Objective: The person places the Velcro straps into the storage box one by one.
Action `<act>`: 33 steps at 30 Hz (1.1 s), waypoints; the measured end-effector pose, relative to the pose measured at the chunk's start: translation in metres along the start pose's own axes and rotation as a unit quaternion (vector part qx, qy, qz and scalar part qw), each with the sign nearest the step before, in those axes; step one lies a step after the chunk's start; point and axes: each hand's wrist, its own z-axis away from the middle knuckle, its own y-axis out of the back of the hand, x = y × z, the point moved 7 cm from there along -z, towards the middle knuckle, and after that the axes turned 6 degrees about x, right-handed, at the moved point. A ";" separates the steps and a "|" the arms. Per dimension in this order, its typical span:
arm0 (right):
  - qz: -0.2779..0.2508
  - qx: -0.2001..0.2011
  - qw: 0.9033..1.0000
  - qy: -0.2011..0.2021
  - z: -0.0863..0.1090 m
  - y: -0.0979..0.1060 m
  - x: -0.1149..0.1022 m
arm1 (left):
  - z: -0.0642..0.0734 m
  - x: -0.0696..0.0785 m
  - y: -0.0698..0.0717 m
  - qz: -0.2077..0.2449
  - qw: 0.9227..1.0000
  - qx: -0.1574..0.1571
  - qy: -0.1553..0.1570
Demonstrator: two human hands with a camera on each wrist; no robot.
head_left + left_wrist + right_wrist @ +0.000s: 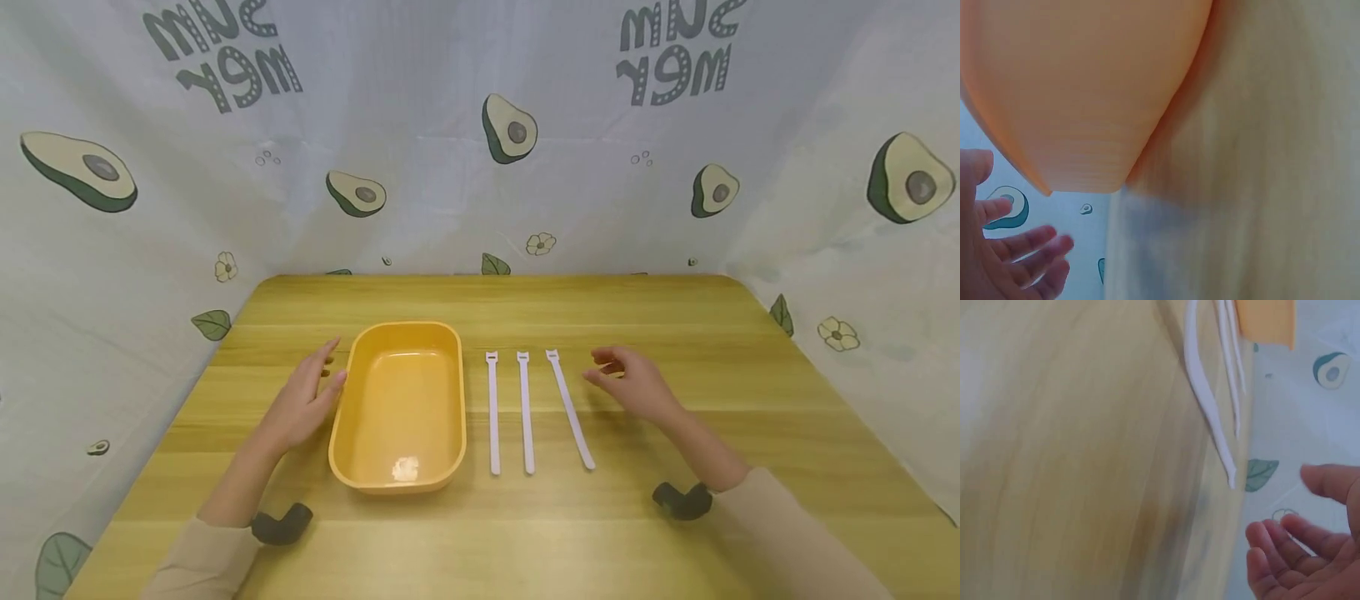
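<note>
A yellow-orange rectangular tray (397, 475) with rounded corners and raised walls lies on the table, left of centre. My left hand (303, 400) is at its left wall, thumb near the rim, fingers relaxed; the left wrist view shows the tray's outer wall (1085, 94) beside the fingers. Right of the tray lie three white strap-like cable ties, each with a slotted head: a left one (493, 417), a middle one (526, 417) and a right one (572, 412) slanting. My right hand (633, 383) hovers just right of the slanted tie (1207, 403), fingers loosely bent, holding nothing.
The wood-grain table (555, 542) is bordered by a pale curtain (435, 100) printed with avocados, rising behind it and at both sides. A dark wrist mount (282, 525) sits at the left wrist and another mount (682, 502) at the right.
</note>
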 end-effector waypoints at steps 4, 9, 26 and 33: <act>-0.052 -0.005 0.996 -0.068 -0.004 -0.011 0.006 | 0.003 -0.006 -0.001 0.065 0.997 0.006 0.039; -0.072 -0.020 0.990 -0.122 -0.008 -0.025 0.008 | 0.006 -0.011 -0.005 0.151 0.985 0.011 0.076; 0.015 -0.017 0.991 -0.131 -0.012 -0.045 0.006 | 0.002 -0.015 -0.012 0.284 0.952 0.013 0.108; 0.009 -0.014 0.990 -0.142 -0.015 -0.048 0.004 | 0.002 -0.020 -0.013 0.285 0.953 0.016 0.105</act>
